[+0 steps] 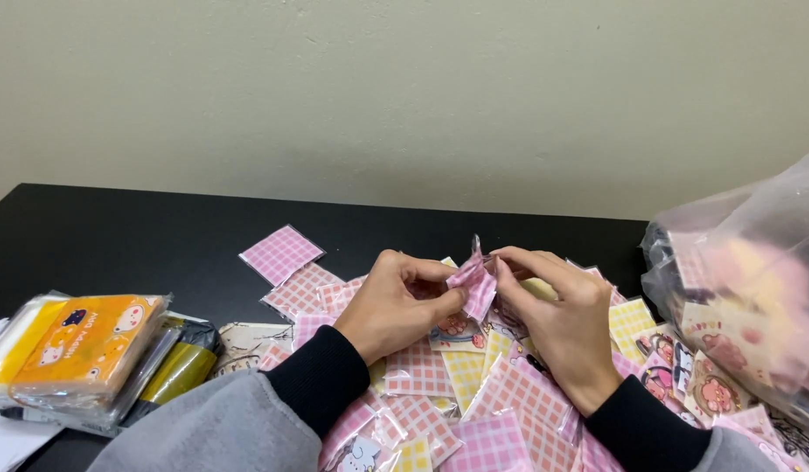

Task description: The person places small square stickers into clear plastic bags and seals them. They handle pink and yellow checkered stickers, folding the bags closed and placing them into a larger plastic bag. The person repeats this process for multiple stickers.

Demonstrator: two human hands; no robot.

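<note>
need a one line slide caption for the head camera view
Both hands, left hand and right hand, pinch a small pink checked packet above a pile of similar packets on a black table.

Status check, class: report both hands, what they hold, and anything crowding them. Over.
Left hand and right hand: both grips pinch one small pink checked packet. Held above the pile of packets on the black table. Clear plastic bag close on right.

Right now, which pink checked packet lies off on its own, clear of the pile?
The pink checked packet farthest back on the black table, left of both hands. It lies flat and separate; the others overlap in the pile.
</note>
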